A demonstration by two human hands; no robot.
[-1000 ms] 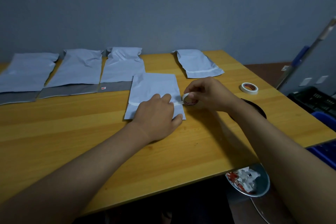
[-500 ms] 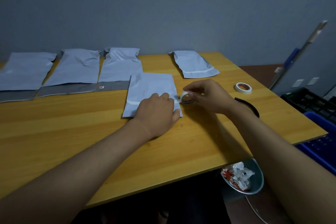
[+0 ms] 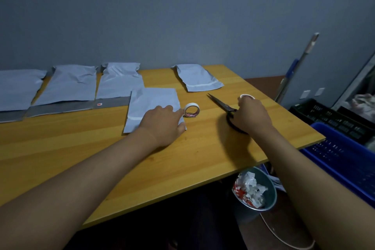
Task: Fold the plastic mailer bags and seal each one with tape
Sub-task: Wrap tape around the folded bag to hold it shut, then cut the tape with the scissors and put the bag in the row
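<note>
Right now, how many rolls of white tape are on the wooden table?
2. One white tape roll stands on edge beside the folded grey mailer bag, at the left hand's fingertips. The other lies just beyond the right hand, partly hidden.

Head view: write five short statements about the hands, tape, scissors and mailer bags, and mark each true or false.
1. The left hand rests on the folded mailer bag. True.
2. The right hand holds the tape roll. False: the roll stands on edge on the table beside the left hand's fingers; the right hand is at the scissors.
3. The scissors' blades point away from the person. True.
4. Only one tape roll is in view. False: a second tape roll lies just beyond the right hand.
5. The waste bin stands on the table. False: it sits on the floor below the table's edge.
</note>
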